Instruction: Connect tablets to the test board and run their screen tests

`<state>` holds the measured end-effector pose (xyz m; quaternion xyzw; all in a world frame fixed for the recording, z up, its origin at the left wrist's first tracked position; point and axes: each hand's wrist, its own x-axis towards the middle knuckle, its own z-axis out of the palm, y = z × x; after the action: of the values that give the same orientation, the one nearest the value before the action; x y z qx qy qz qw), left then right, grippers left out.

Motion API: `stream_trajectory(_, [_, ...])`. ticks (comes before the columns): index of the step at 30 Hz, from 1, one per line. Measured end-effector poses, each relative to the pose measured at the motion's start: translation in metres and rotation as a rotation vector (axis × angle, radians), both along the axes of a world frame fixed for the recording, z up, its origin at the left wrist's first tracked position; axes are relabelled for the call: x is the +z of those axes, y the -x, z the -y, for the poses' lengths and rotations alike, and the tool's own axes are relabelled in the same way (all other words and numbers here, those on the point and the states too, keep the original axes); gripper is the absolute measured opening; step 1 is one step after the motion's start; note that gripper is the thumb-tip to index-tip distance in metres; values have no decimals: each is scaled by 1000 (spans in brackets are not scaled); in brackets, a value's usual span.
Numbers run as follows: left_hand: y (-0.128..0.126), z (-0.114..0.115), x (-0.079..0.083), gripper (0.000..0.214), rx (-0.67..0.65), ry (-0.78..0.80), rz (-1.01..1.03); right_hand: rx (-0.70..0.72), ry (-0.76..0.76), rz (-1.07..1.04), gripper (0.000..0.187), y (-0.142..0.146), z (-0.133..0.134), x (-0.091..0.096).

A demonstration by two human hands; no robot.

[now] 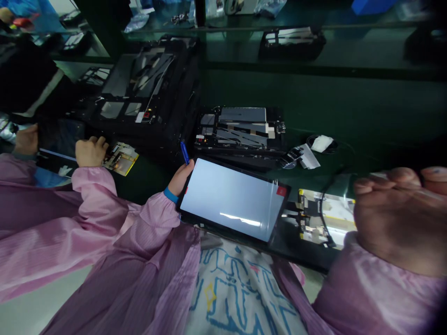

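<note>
My left hand (181, 178) grips the left edge of a tablet (232, 200) with a pale, lit screen and red tabs at two corners. The tablet is tilted above my lap. A blue pen-like tool (184, 152) sticks up from the same hand. My right hand (394, 216) is raised close to the camera at the right, back towards me. Its fingers are curled together and anything inside them is hidden. Under it lies an opened device (316, 218) with bare boards and a black cable (324, 218).
A black tray stack with an open tablet chassis (240, 130) sits behind the tablet, and a taller stack (139, 93) stands at the left. A co-worker in a pink sleeve rests a hand (91, 151) on parts at the far left. Small connectors and white pads (314, 149) lie on the green table.
</note>
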<state>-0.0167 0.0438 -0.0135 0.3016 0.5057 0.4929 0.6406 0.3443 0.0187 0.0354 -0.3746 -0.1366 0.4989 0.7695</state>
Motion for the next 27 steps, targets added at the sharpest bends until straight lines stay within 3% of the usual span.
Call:
stream_trajectory(3, [-1, 0, 1, 44, -8, -7, -14, 35, -89, 162, 16, 8, 4, 0])
stream_trajectory(6, [-1, 1, 3, 46, -20, -5, -34, 46, -124, 176, 17, 15, 5, 1])
stream_trajectory(17, [0, 0, 4, 53, -45, -4, -40, -12, -47, 182, 13, 36, 8, 9])
stream_trajectory(22, [1, -1, 3, 56, -77, -26, -38, 31, -89, 164, 14, 39, 11, 4])
stream_trajectory(27, [1, 0, 2, 53, -66, -36, -25, 154, -143, 280, 12, 49, 20, 0])
